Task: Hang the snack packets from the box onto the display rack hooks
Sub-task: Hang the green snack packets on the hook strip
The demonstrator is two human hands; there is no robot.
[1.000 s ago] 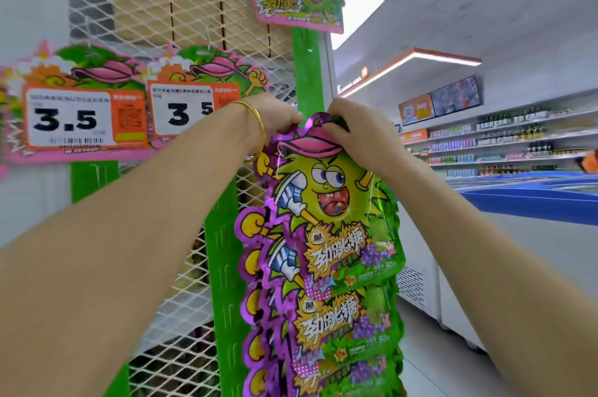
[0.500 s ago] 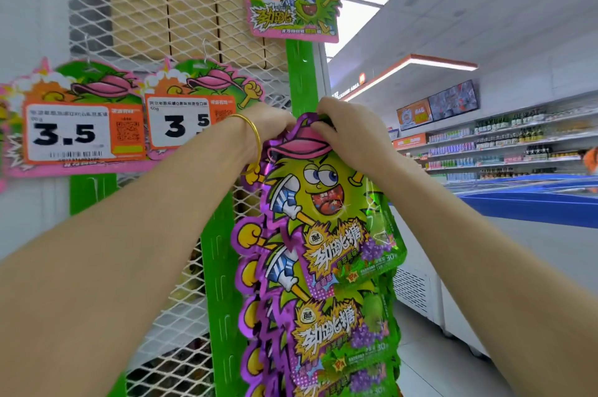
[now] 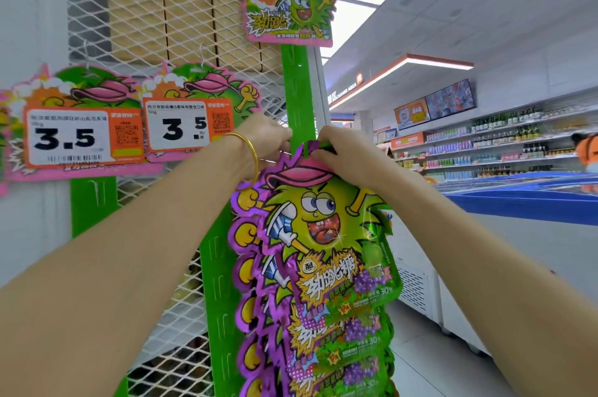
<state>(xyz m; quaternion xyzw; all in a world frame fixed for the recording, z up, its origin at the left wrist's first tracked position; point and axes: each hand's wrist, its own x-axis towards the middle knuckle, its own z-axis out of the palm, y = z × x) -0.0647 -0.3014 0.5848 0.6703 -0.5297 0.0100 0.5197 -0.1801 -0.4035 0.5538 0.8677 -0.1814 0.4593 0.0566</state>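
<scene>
Right hand (image 3: 343,150): fingers and thumb pinch the purple header tab of the top snack packet (image 3: 326,234), holding it against the green hanging strip (image 3: 299,89). Left hand (image 3: 265,134), gold bangle (image 3: 249,153) at the wrist: fingers curled at the strip's left edge beside the same tab. I cannot tell whether they grip packet, strip or nothing.

Top snack packet: upright, face out, its body lying over the packets below. The hook itself is hidden by the fingers, so I cannot see whether the tab is seated.

Progress, as I judge it: several matching hung packets (image 3: 339,348) overlap down the strip, so the lower part looks filled and this one is being seated. The strip is bare above the hands up to the header card (image 3: 288,8) — room for more. The box is out of view, so remaining stock is unknown.

Edges and room: the white mesh rack (image 3: 145,8) sits close behind, with price tags (image 3: 191,124) just left of the left wrist. The aisle to the right is open, with the blue freezer (image 3: 517,202) well apart — withdraw that way.
</scene>
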